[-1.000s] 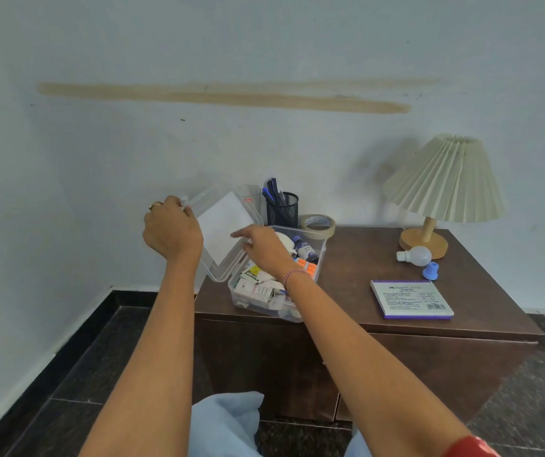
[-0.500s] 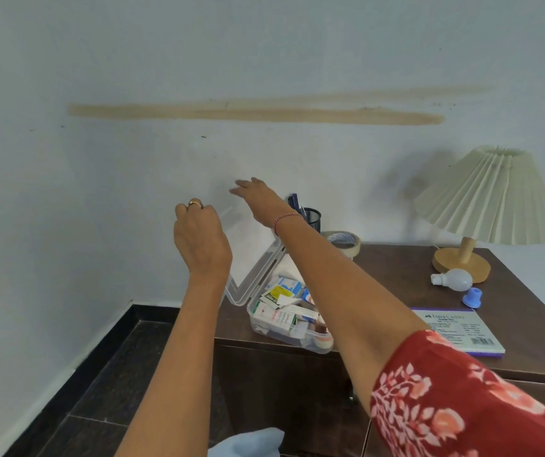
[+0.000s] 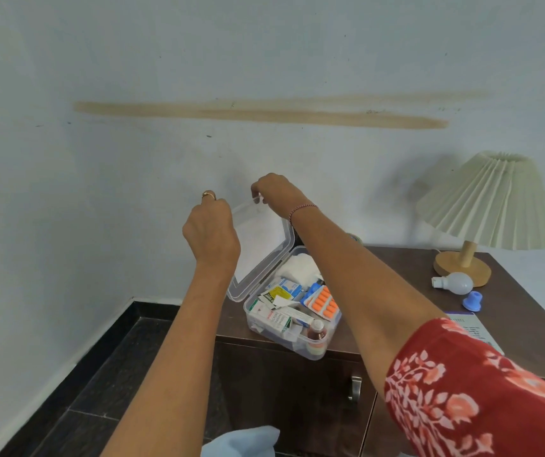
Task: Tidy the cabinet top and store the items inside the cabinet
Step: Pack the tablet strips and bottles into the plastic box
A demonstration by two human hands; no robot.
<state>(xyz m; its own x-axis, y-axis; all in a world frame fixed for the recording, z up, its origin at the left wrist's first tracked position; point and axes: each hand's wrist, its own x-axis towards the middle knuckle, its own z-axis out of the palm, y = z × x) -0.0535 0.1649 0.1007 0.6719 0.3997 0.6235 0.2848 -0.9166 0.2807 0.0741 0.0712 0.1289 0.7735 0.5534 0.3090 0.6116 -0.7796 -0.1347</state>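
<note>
A clear plastic box (image 3: 318,351) full of medicine packs, an orange pill strip and a brown bottle stands on the left end of the dark wooden cabinet (image 3: 393,258). Its hinged clear lid (image 3: 261,240) stands raised and tilted to the left. My left hand (image 3: 211,230) grips the lid's near left edge. My right hand (image 3: 274,192) pinches the lid's top edge between its fingertips. My right forearm crosses over the box and hides the pen holder and tape roll behind it.
A pleated lamp (image 3: 492,202) on a wooden base stands at the cabinet's back right. A white bulb (image 3: 456,283) and a blue cap (image 3: 472,300) lie before it. A booklet (image 3: 474,328) lies partly under my sleeve. A metal door handle (image 3: 355,387) shows below.
My right hand has gone from inside the box up to the lid's top edge and closed on it. The lid stands more upright. My view has come closer and shifted left.
</note>
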